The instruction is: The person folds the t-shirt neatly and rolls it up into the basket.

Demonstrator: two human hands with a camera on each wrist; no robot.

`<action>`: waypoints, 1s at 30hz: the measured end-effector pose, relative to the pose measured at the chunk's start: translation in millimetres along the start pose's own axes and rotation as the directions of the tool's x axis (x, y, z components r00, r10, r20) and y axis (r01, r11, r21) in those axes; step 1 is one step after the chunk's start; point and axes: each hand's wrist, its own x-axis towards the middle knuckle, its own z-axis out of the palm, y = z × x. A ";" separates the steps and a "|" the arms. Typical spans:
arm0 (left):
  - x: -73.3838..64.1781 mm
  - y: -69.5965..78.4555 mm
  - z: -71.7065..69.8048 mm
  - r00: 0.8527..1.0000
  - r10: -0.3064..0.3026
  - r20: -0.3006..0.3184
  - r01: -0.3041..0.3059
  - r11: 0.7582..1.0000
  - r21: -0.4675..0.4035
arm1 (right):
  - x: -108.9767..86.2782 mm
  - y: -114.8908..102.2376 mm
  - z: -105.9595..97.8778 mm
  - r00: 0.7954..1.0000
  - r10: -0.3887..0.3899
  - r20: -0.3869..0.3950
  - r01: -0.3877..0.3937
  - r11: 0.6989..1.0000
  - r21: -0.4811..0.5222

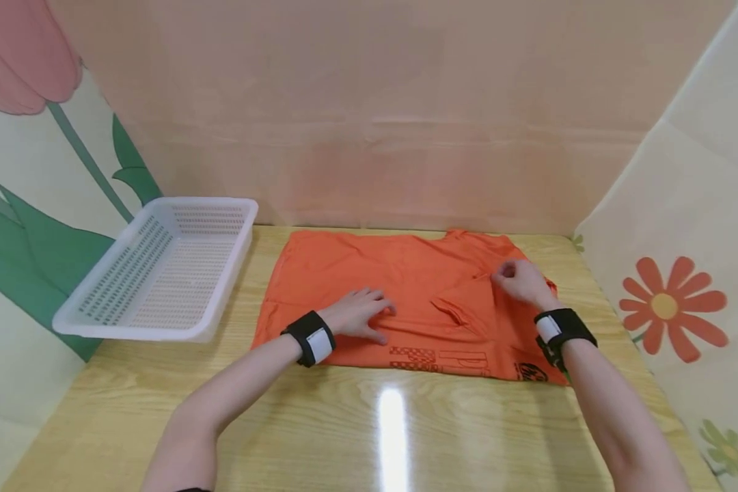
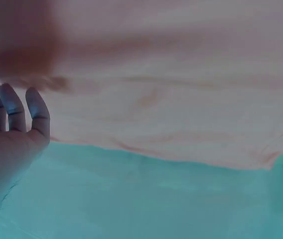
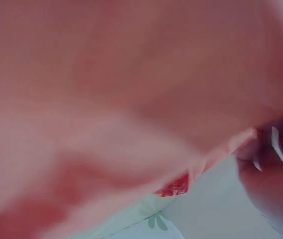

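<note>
Head view: orange shirt (image 1: 412,290) lies spread on the wood-grain table (image 1: 283,430), centre to right, just in front of the pinkish backdrop (image 1: 369,102). Checkered print (image 1: 413,354) along its near edge, black logo (image 1: 531,372) near its right corner. A raised fold (image 1: 458,313) of the cloth sits between my hands, nearer the right one. My left hand (image 1: 358,316) is palm-down over the middle-left of the shirt, fingers loose and apart, gripping nothing. Can't tell whether the fingertips actually touch the cloth. My right hand (image 1: 521,281) is over the right part, fingers curled, thumb against forefinger, clamped on a bit of shirt. Black band (image 1: 310,338) on my left wrist, another (image 1: 564,333) on the right. White basket (image 1: 132,333) at the left, well apart from both hands, near the tulip-printed side panel (image 1: 12,342). Flower-printed panel (image 1: 664,171) on the right.

Left wrist view: strong blue tint. Three fingers visible at the left edge, slightly bent with gaps between. Cloth spans the upper part, its wavy edge running below; surface under it reads teal.

Right wrist view: blurred. Cloth fills most of it, close to the lens. Curled fingers at the right, at the cloth's edge; exact contact is too smeared to read here.
</note>
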 end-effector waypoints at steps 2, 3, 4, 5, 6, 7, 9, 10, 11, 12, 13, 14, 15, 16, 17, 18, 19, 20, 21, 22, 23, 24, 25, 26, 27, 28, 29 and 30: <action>-1.1 -1.8 1.9 1.000 -0.005 0.010 0.005 1.000 -0.009 | -5.1 1.0 2.4 0.992 -0.033 -0.123 0.034 0.999 0.004; -1.3 -2.4 2.9 1.000 -0.007 0.013 0.007 1.000 -0.013 | -7.6 1.5 4.1 0.982 -0.058 -0.182 0.057 0.998 -0.008; -1.4 -2.6 3.5 1.000 -0.007 0.016 0.007 1.000 -0.016 | -9.8 1.7 6.2 0.969 -0.085 -0.231 0.082 0.996 -0.021; -1.1 -2.7 3.8 1.000 -0.005 0.017 0.006 1.000 -0.015 | -11.6 2.0 8.5 0.955 -0.118 -0.273 0.109 0.993 -0.045; -0.9 -2.7 4.2 1.000 -0.005 0.020 0.005 1.000 -0.014 | -13.0 2.1 10.9 0.940 -0.151 -0.306 0.135 0.988 -0.071; -0.8 -2.6 4.3 1.000 -0.005 0.023 0.006 1.000 -0.010 | -14.1 2.3 13.3 0.927 -0.185 -0.327 0.161 0.982 -0.099; -0.8 -2.7 4.4 0.999 -0.009 0.031 0.009 1.000 -0.006 | -15.6 3.1 16.8 0.901 -0.256 -0.349 0.220 0.965 -0.141; -1.1 -2.5 3.9 0.999 -0.012 0.034 0.012 1.000 -0.009 | -16.0 4.0 17.6 0.895 -0.281 -0.347 0.243 0.958 -0.151; -1.4 -2.6 3.6 0.999 -0.016 0.035 0.016 1.000 -0.012 | -16.6 5.4 17.4 0.893 -0.295 -0.341 0.258 0.954 -0.151; -2.3 -2.7 3.2 0.999 -0.019 0.036 0.020 1.000 -0.017 | -17.6 7.2 16.1 0.895 -0.298 -0.331 0.265 0.954 -0.141; -3.7 -3.1 2.5 0.999 -0.021 0.034 0.022 0.999 -0.026 | -19.4 9.2 13.1 0.904 -0.289 -0.314 0.264 0.957 -0.121; -5.9 -4.0 1.8 0.999 -0.021 0.027 0.022 0.999 -0.036 | -21.9 12.1 9.1 0.917 -0.271 -0.291 0.253 0.962 -0.099; -9.0 -5.1 0.3 1.000 -0.025 0.017 0.026 0.998 -0.051 | -25.3 15.6 3.9 0.933 -0.249 -0.259 0.237 0.968 -0.079; -12.7 -6.5 -1.4 1.000 -0.027 0.004 0.027 0.997 -0.067 | -30.1 20.3 -2.7 0.950 -0.222 -0.220 0.212 0.975 -0.067; -17.6 -8.9 -3.3 0.999 -0.030 -0.015 0.029 0.996 -0.084 | -35.8 25.7 -9.6 0.966 -0.191 -0.173 0.184 0.981 -0.054; -24.2 -11.9 -5.6 0.999 -0.036 -0.038 0.032 0.994 -0.102 | -42.7 31.5 -16.9 0.980 -0.165 -0.115 0.161 0.986 -0.045; -32.1 -15.7 -8.0 0.997 -0.047 -0.062 0.040 0.992 -0.120 | -50.2 37.8 -23.7 0.988 -0.143 -0.056 0.140 0.989 -0.049; -41.3 -20.2 -10.3 0.994 -0.064 -0.088 0.052 0.990 -0.129 | -58.5 43.7 -29.5 0.993 -0.120 -0.002 0.120 0.991 -0.059; -51.1 -25.8 -11.9 0.990 -0.079 -0.115 0.064 0.989 -0.131 | -67.8 49.6 -34.6 0.994 -0.105 0.039 0.108 0.991 -0.073; -61.5 -31.6 -12.9 0.986 -0.094 -0.140 0.076 0.988 -0.132 | -77.4 54.8 -38.4 0.993 -0.092 0.070 0.098 0.992 -0.082; -72.2 -37.4 -13.1 0.980 -0.108 -0.165 0.088 0.988 -0.124 | -87.7 59.1 -41.0 0.993 -0.075 0.093 0.083 0.992 -0.090; -82.7 -43.0 -12.9 0.975 -0.121 -0.186 0.101 0.988 -0.115 | -98.2 62.6 -42.6 0.992 -0.057 0.109 0.068 0.993 -0.100; -92.6 -48.3 -12.2 0.971 -0.133 -0.201 0.113 0.988 -0.108 | -108.0 65.4 -42.6 0.993 -0.042 0.112 0.055 0.992 -0.117; -101.8 -53.2 -10.9 0.967 -0.145 -0.212 0.125 0.986 -0.107 | -117.4 66.8 -41.9 0.994 -0.026 0.110 0.040 0.991 -0.127; -109.8 -57.9 -8.8 0.964 -0.150 -0.221 0.130 0.986 -0.103 | -125.6 68.4 -40.2 0.994 -0.012 0.106 0.027 0.990 -0.136; -116.8 -61.5 -7.2 0.962 -0.161 -0.220 0.139 0.984 -0.114 | -132.7 68.6 -38.1 0.995 0.005 0.102 0.009 0.990 -0.139; -122.7 -64.5 -5.3 0.962 -0.169 -0.216 0.146 0.982 -0.117 | -138.7 68.7 -35.7 0.995 0.026 0.093 -0.011 0.989 -0.150; -127.3 -67.4 -3.1 0.963 -0.178 -0.204 0.154 0.980 -0.125 | -143.5 68.5 -33.0 0.996 0.042 0.084 -0.028 0.987 -0.158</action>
